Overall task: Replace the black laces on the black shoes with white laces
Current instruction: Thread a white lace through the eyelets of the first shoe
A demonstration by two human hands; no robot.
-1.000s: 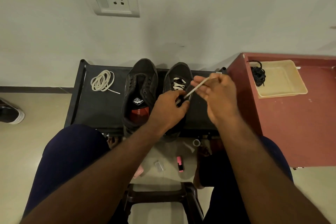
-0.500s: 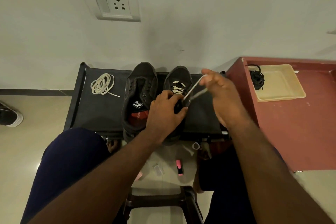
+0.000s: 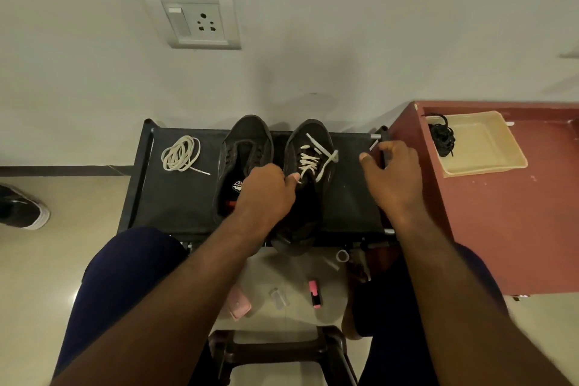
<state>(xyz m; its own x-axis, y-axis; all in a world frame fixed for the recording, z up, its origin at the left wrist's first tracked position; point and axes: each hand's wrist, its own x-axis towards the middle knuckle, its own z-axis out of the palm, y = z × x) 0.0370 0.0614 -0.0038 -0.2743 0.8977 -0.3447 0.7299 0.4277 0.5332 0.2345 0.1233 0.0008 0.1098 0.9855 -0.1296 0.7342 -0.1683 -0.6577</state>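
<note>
Two black shoes stand side by side on a black rack (image 3: 181,200). The left shoe (image 3: 247,147) has no lace in it. A white lace (image 3: 310,161) crosses several eyelets of the right shoe (image 3: 313,138), and its loose end lies slack over the shoe's right side. My left hand (image 3: 266,194) grips the right shoe at its opening, thumb tip against the lace. Off to the right, my right hand (image 3: 393,178) hovers by the rack's end with fingers loosely curled, apart from the lace. A second white lace (image 3: 180,155) lies coiled on the rack's left.
The black laces (image 3: 441,138) lie bunched in a beige tray (image 3: 488,170) on a red cabinet (image 3: 517,229) right of the rack. A wall socket (image 3: 200,20) is above. On the floor lie a pink marker (image 3: 315,293) and small bits, with another shoe (image 3: 23,210) at far left.
My right hand pulled the white lace up and to the right, then let it go and moved right toward the rack's end. The lace now lies slack on the shoe.
</note>
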